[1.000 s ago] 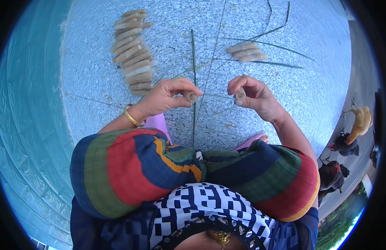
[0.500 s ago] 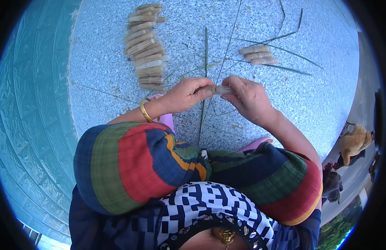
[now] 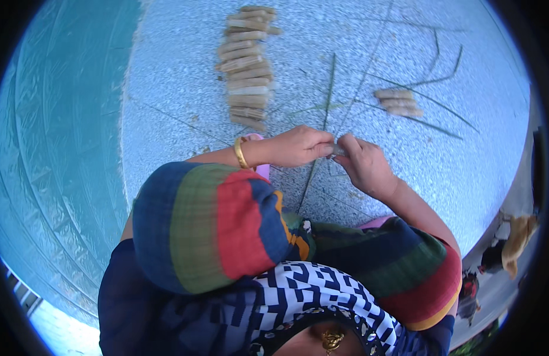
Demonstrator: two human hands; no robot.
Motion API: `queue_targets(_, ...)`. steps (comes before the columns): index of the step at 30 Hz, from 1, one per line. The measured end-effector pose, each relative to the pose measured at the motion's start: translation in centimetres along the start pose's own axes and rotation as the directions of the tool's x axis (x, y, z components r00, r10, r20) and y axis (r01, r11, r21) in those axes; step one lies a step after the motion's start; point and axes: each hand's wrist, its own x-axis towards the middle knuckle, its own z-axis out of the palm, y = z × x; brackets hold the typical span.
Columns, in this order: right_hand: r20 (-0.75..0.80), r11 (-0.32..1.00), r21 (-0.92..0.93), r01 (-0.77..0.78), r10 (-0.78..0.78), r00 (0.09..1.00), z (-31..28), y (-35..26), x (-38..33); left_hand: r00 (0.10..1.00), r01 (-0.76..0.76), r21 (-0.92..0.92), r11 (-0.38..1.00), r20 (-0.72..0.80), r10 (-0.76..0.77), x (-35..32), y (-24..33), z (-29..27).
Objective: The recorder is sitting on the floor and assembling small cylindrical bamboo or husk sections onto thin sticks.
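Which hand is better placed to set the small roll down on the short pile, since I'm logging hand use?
Probably the right hand: it lies on the same side as the short pile, and pinches the small roll together with the left hand.

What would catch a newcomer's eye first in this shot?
The two hands meeting at the centre: the left hand and right hand pinch a small roll between them. Behind, a long row of tan rolls lies on the speckled floor, with three more rolls and thin green strips at right.
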Motion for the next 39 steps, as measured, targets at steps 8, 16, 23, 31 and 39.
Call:
queue_targets(8, -0.121, 0.993, -0.112, -0.028, 0.014, 0.993, 0.1, 0.9, 0.0, 0.913, 0.007, 0.284, 0.959, -0.394, 0.11, -3.8, -5.1, -2.9)
queue_targets(16, -0.279, 0.884, -0.394, -0.251, 0.145, 0.949, -6.6, 9.6, -1.3, 0.653, 0.504, 0.635, 0.585, -0.724, 0.222, -8.6, -11.2, -11.1)
queue_targets(23, -0.21, 0.767, -0.618, -0.173, 0.051, 0.976, -8.5, 13.8, 0.3, 0.665, 0.472, 0.641, 0.605, -0.71, 0.233, -7.3, -10.4, -10.3)
queue_targets(31, -0.069, 0.76, -0.646, -0.075, 0.04, 0.997, -8.4, 12.5, 2.6, 0.736, 0.138, 0.809, 0.571, -0.47, 0.488, -1.4, -2.2, -7.0)
queue_targets(39, 0.248, 0.886, 0.312, -0.342, 0.271, 0.93, -4.3, 4.4, 1.6, 0.793, -0.284, 0.802, 0.526, -0.111, 0.599, 4.2, 1.2, -1.3)
